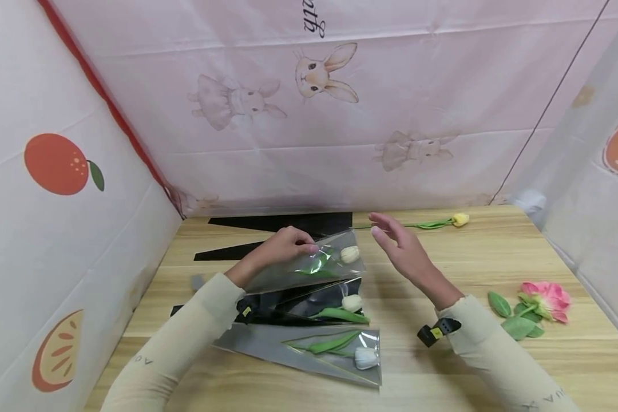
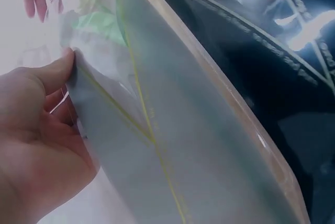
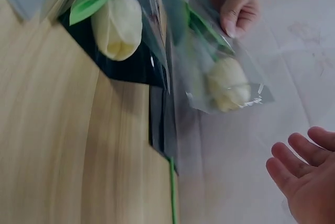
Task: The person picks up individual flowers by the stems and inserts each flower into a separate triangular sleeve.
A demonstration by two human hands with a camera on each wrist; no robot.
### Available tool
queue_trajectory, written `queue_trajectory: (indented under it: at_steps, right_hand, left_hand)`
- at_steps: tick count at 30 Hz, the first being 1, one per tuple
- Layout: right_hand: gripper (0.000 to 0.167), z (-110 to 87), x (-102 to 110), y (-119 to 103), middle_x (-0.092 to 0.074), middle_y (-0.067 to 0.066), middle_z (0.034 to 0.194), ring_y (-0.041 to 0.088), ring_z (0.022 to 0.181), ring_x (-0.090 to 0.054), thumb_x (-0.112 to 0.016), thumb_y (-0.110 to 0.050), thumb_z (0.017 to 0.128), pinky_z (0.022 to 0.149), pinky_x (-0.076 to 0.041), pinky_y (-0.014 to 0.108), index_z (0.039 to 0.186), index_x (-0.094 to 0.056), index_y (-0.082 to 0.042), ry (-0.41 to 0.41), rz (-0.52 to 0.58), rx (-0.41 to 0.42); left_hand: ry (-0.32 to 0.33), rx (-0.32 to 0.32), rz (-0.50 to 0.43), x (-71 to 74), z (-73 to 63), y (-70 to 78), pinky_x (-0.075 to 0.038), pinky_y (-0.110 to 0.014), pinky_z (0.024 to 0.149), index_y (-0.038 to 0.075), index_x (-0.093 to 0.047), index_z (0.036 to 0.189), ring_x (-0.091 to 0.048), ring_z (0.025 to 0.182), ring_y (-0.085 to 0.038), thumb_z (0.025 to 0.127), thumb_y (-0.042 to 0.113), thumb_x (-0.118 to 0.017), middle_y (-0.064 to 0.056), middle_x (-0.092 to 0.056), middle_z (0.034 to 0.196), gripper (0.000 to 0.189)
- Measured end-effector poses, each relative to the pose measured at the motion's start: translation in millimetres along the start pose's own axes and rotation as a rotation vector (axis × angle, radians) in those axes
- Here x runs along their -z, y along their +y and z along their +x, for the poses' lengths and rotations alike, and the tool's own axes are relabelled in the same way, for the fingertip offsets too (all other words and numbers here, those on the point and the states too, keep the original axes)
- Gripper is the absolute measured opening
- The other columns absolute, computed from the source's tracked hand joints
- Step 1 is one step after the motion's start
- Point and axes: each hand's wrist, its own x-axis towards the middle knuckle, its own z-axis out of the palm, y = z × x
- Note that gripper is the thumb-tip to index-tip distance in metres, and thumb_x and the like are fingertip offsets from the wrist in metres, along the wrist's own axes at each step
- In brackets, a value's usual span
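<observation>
My left hand (image 1: 283,247) pinches the upper edge of a grey, clear-fronted flower sleeve (image 2: 178,130) between thumb and fingers. Inside this sleeve a white tulip (image 1: 349,254) with green leaves lies with its bloom toward the right-hand opening. My right hand (image 1: 407,256) is off to the right of that opening, fingers extended and holding nothing. Just nearer to me lies a black sleeve (image 1: 298,298) containing another white tulip (image 1: 352,302). Nearest of all, a second grey sleeve (image 1: 265,343) lies flat around a white tulip (image 1: 366,358).
Black sleeves (image 1: 293,221) lie at the table's back left. A yellow tulip (image 1: 460,220) stretches along the back, its stem passing behind my right hand. On the right side rests a pink flower (image 1: 550,300) with green leaves. Printed cloth walls (image 1: 422,74) surround the wooden table (image 1: 432,377).
</observation>
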Motion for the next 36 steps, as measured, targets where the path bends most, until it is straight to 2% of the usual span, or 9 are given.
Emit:
queue_trajectory:
  at_steps: [5, 9, 13, 20, 24, 26, 28, 32, 36]
  right_hand:
    - [0.055, 5.1, 1, 14, -0.059, 0.012, 0.149, 0.032, 0.137, -0.058, -0.052, -0.046, 0.109, 0.115, -0.044, 0.053, 0.152, -0.05, -0.012, 0.011, -0.02, -0.05]
    - [0.055, 10.8, 0, 23, -0.062, 0.015, 0.145, 0.033, 0.135, -0.059, -0.055, -0.044, 0.108, 0.113, -0.047, 0.052, 0.15, -0.052, -0.008, 0.003, -0.035, -0.085]
    - [0.05, 18.2, -2, 30, -0.068, 0.016, 0.135, 0.034, 0.124, -0.065, -0.059, -0.037, 0.107, 0.106, -0.052, 0.051, 0.145, -0.057, -0.004, -0.016, -0.103, -0.113]
    - [0.045, 28.9, -7, 43, -0.073, 0.019, 0.117, 0.033, 0.107, -0.07, -0.065, -0.026, 0.104, 0.094, -0.057, 0.048, 0.138, -0.062, 0.003, -0.061, -0.235, -0.09]
    - [0.043, 33.5, -11, 50, -0.074, 0.021, 0.113, 0.033, 0.103, -0.07, -0.066, -0.023, 0.102, 0.089, -0.058, 0.047, 0.134, -0.064, 0.007, -0.091, -0.262, -0.099]
    - [0.042, 36.1, -13, 53, -0.075, 0.021, 0.115, 0.033, 0.105, -0.071, -0.066, -0.023, 0.102, 0.09, -0.059, 0.047, 0.132, -0.065, 0.007, -0.109, -0.275, -0.127]
    - [0.041, 39.3, -15, 55, -0.075, 0.022, 0.117, 0.034, 0.107, -0.071, -0.065, -0.024, 0.103, 0.092, -0.058, 0.048, 0.13, -0.066, 0.007, -0.131, -0.292, -0.157]
    - [0.037, 47.0, -19, 57, -0.075, 0.022, 0.119, 0.035, 0.108, -0.071, -0.064, -0.024, 0.102, 0.095, -0.057, 0.048, 0.125, -0.071, 0.004, -0.169, -0.325, -0.214]
    - [0.033, 53.3, -22, 57, -0.077, 0.02, 0.114, 0.029, 0.099, -0.071, -0.064, -0.024, 0.102, 0.085, -0.057, 0.042, 0.119, -0.075, 0.001, -0.195, -0.347, -0.259]
  left_hand:
    - [-0.069, -0.008, 0.0, -11.7, 6.2, -14.7, -0.044, -0.027, 0.069, 0.012, -0.079, 0.109, -0.045, 0.064, -0.009, 0.105, 0.021, -0.064, -0.005, -0.076, 0.096, 0.018]
    - [-0.11, -0.012, 0.009, -22.0, 10.6, -21.7, -0.048, -0.027, 0.074, 0.009, -0.076, 0.115, -0.052, 0.071, -0.009, 0.105, 0.019, -0.064, -0.006, -0.076, 0.105, 0.019]
    - [-0.104, -0.001, 0.037, -30.5, 14.5, -24.7, -0.05, -0.026, 0.077, 0.009, -0.076, 0.114, -0.058, 0.078, -0.007, 0.104, 0.019, -0.065, -0.005, -0.077, 0.107, 0.018]
    - [-0.108, 0.019, 0.106, -38.8, 18.0, -20.5, -0.048, -0.031, 0.075, 0.009, -0.075, 0.112, -0.053, 0.07, -0.012, 0.105, 0.015, -0.063, -0.007, -0.073, 0.095, 0.015]
    - [-0.122, 0.031, 0.181, -42.9, 19.1, -19.7, -0.057, -0.035, 0.089, 0.009, -0.074, 0.125, -0.07, 0.092, -0.015, 0.106, 0.016, -0.061, -0.01, -0.076, 0.117, 0.024]
    - [-0.118, 0.033, 0.209, -44.7, 20.2, -20.7, -0.058, -0.038, 0.098, 0.008, -0.073, 0.13, -0.072, 0.11, -0.019, 0.106, 0.014, -0.061, -0.01, -0.074, 0.13, 0.028]
    - [-0.114, 0.026, 0.239, -45.9, 21.8, -21.8, -0.057, -0.039, 0.1, 0.008, -0.073, 0.13, -0.072, 0.115, -0.021, 0.107, 0.012, -0.059, -0.01, -0.073, 0.131, 0.028]
    - [-0.121, 0.001, 0.285, -46.4, 25.9, -21.1, -0.055, -0.036, 0.082, 0.008, -0.078, 0.118, -0.066, 0.081, -0.016, 0.107, 0.007, -0.055, -0.012, -0.078, 0.108, 0.025]
    - [-0.115, -0.011, 0.332, -46.5, 28.2, -17.2, -0.045, -0.034, 0.075, 0.007, -0.075, 0.124, -0.049, 0.067, -0.011, 0.108, 0.004, -0.049, -0.014, -0.077, 0.113, 0.031]
